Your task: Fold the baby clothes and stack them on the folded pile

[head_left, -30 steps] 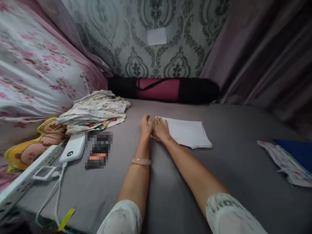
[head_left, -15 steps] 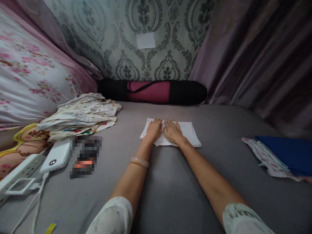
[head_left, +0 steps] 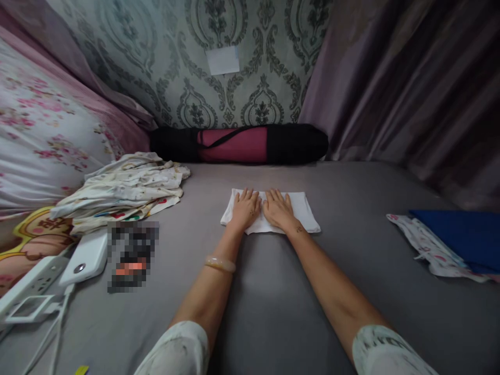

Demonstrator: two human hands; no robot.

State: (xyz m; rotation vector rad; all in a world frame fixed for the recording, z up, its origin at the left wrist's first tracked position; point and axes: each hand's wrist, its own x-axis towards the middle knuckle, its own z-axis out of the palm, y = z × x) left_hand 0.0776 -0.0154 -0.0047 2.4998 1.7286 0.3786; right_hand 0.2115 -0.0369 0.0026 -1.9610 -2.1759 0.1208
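Observation:
A folded white cloth (head_left: 307, 211) lies flat on the grey bed sheet (head_left: 269, 291), straight ahead of me. My left hand (head_left: 246, 208) rests palm down on its left half, fingers spread. On the middle of the cloth lies my right hand (head_left: 278, 209), also palm down with its fingers stretched out. The two hands are side by side with a small gap between them. Parts of the cloth are hidden under both palms. A pale bangle (head_left: 220, 264) circles my left forearm.
A heap of patterned clothes (head_left: 128, 187) lies at the left, near a white power bank (head_left: 84, 258), a power strip (head_left: 35, 284) and a pixelated dark object (head_left: 133, 255). Behind is a long black-and-red bag (head_left: 234, 145). Folded blue fabric (head_left: 457, 239) sits at the right.
The fingers of my left hand have spread a little wider on the cloth. Both hands stay on it. The view has shifted slightly.

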